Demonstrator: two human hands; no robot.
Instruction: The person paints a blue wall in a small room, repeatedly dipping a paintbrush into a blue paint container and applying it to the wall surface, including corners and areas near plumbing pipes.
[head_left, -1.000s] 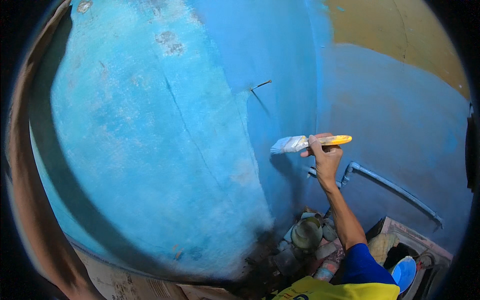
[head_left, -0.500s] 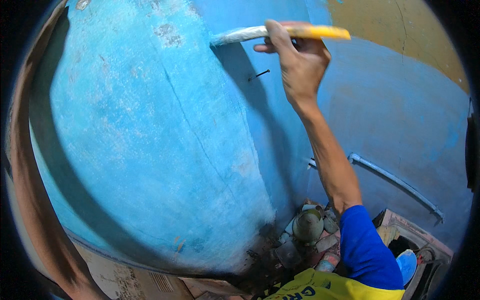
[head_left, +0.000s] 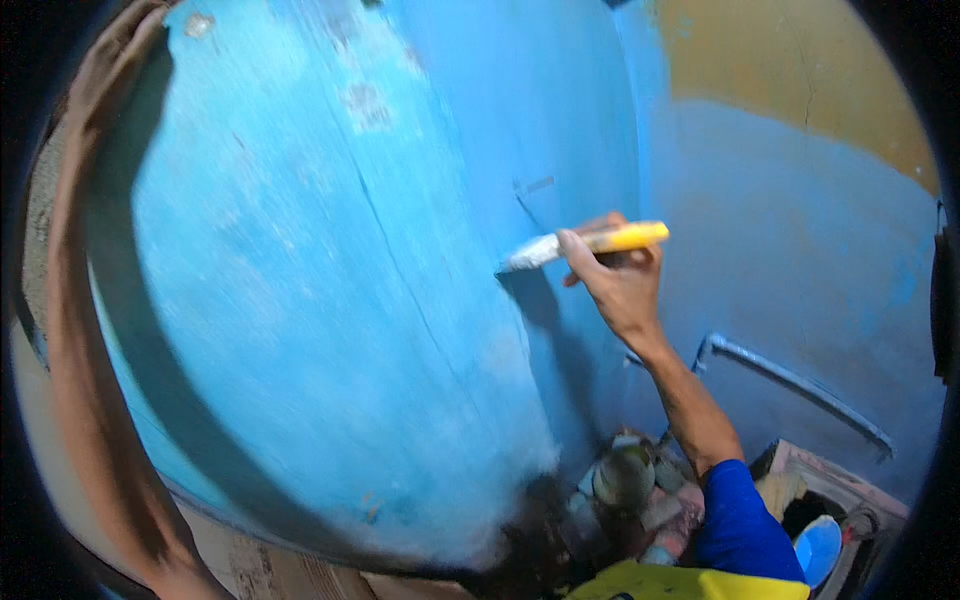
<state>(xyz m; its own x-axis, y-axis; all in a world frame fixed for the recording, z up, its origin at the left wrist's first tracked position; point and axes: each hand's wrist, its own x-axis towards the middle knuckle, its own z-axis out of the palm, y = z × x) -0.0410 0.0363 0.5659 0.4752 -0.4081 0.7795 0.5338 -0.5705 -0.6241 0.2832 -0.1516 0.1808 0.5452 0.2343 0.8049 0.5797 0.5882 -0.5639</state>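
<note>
My right hand (head_left: 622,285) is closed round the yellow handle of a paintbrush (head_left: 640,236). The brush's whitish head points left, and its tip meets the blue wall (head_left: 300,300) close to where light turquoise paint borders a deeper blue. Below the tip, the brush and hand cast a dark shadow on the wall. A nail (head_left: 528,206) sticks out a little above the brush. On the far left my raised arm ends in my left hand (head_left: 125,32) at the wall's upper left edge; its fingers are blurred and partly cut off, so their grip is unclear.
A pale blue pipe (head_left: 800,382) runs along the right-hand wall, whose upper part is brown (head_left: 790,70). Rubble with a rounded pot-like object (head_left: 624,476) lies in the bottom corner. Beside it, a blue bowl (head_left: 818,548) sits among clutter at lower right.
My right hand has brought the paintbrush down along the wall, from above the nail to below it. The view has shifted slightly, and more of my left hand shows at the upper left.
</note>
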